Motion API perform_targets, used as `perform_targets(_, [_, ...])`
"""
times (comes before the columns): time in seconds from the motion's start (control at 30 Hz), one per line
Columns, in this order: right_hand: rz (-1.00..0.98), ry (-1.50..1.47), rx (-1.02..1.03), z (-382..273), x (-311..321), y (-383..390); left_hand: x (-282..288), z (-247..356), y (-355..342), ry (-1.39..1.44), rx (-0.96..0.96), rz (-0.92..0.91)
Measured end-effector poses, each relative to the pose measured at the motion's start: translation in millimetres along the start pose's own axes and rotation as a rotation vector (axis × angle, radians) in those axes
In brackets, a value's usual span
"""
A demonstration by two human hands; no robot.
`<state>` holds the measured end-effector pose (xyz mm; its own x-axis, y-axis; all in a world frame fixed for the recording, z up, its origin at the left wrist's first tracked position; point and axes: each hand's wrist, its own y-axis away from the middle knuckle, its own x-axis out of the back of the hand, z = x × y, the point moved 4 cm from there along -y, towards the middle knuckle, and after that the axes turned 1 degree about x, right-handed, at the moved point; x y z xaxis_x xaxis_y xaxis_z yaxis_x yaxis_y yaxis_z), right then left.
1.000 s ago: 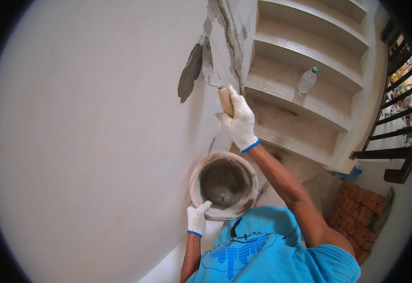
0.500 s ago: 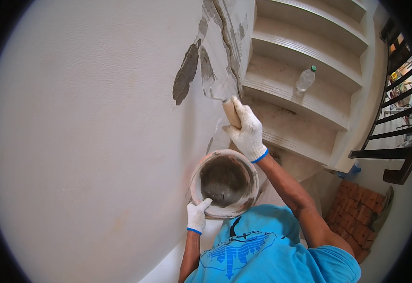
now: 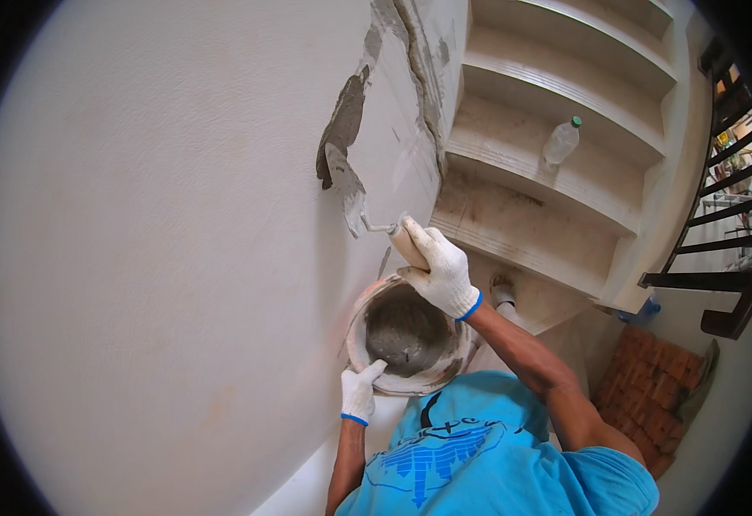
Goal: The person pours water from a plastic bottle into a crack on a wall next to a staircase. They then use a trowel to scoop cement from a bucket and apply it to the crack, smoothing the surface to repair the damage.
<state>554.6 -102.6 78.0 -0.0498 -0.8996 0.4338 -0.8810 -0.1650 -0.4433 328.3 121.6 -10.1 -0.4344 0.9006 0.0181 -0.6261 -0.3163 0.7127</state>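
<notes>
My right hand (image 3: 436, 271), in a white knit glove with a blue cuff, grips the wooden handle of a trowel (image 3: 345, 185), whose blade lies against a dark grey patch of mortar (image 3: 343, 112) on the white wall (image 3: 178, 215). A long rough crack with grey smears (image 3: 423, 86) runs down the wall beside it. Below, my left hand (image 3: 359, 391), also gloved, holds the rim of a round bucket (image 3: 455, 353) with wet grey mix inside, its thumb over the edge.
Stairs (image 3: 531, 211) rise at the right, with a clear plastic bottle (image 3: 561, 144) on one step. A black railing (image 3: 720, 279) borders them. A stack of red bricks (image 3: 647, 387) and a blue container (image 3: 638, 314) sit at lower right. My foot (image 3: 503, 291) shows near the bucket.
The trowel has moved left and down onto the dark mortar patch, and my right hand has dropped toward the bucket. A foot has come into view beside my right wrist.
</notes>
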Motion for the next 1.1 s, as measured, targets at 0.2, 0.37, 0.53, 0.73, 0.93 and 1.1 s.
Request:
perform_targets(0.2, [0.184,-0.014,-0.085,7.7,11.5,-17.8,-5.2,8.2,5.7,0.002,-0.031,-0.012])
perform_targets(0.37, [0.189,0.021,-0.05,19.6,5.2,-40.6,-4.1,7.9,6.3,0.009,-0.029,0.002])
perform_targets(0.53, [0.118,-0.018,-0.015,7.9,-3.7,-19.5,-1.3,0.8,4.1,0.038,-0.003,0.003])
perform_targets(0.73, [0.023,-0.088,-0.02,-11.0,-9.4,6.0,-1.2,-4.6,-3.8,-0.012,0.029,-0.023])
perform_targets(0.93, [-0.123,-0.182,-0.056,-19.1,-0.2,18.5,-6.1,-2.7,-6.0,-0.002,0.028,-0.041])
perform_targets(1.1, [0.036,-0.21,-0.106,-8.9,13.5,17.0,-6.6,-3.3,-1.4,0.021,0.011,-0.045])
